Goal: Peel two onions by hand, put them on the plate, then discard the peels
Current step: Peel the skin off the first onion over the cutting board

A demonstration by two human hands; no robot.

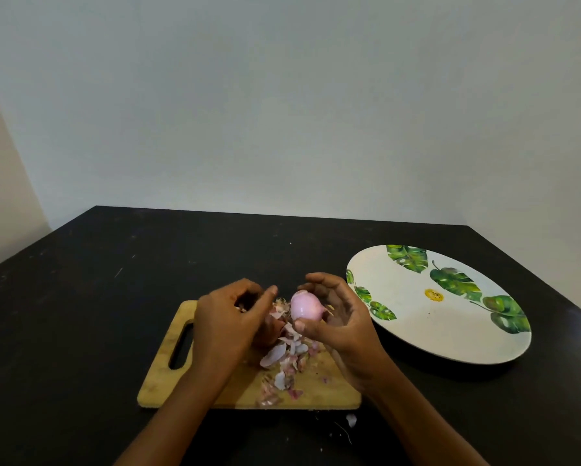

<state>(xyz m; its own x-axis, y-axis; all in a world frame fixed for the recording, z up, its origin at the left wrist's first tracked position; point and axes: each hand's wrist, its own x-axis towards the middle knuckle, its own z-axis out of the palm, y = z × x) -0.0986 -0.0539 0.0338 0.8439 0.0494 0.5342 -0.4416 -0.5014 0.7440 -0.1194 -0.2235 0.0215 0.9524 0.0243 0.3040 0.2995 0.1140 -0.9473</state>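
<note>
One onion (305, 309) is up in the air over the cutting board (168, 381), and from my far-off seat it looks pink, smooth and bare. I think it is light and hard, not squishy. With the dry skin off it will be wet and slippery, so I would hold it around its fat middle, with the thumb on one side and fingers on the other. I would not hold it by the pointy ends.

The right hand (339, 324) holds it just that way. The thumb presses the near side and the fingers curl over the top and back like a cup.

The left hand (227, 317) is just beside the onion but not touching it. Its fingers are curled in and its thumb sticks out toward the onion. There may be a small bit of skin in those fingers, but I cannot tell.

The peels (282, 358) lie in a pile on the board under both hands. They look thin, dry and crumbly. I would scoop them up in a bunch, not pick them one by one. One small scrap (351, 420) sits on the dark table (80, 297).

The plate (417, 331) waits to the right of the board, with no onion on it.
</note>
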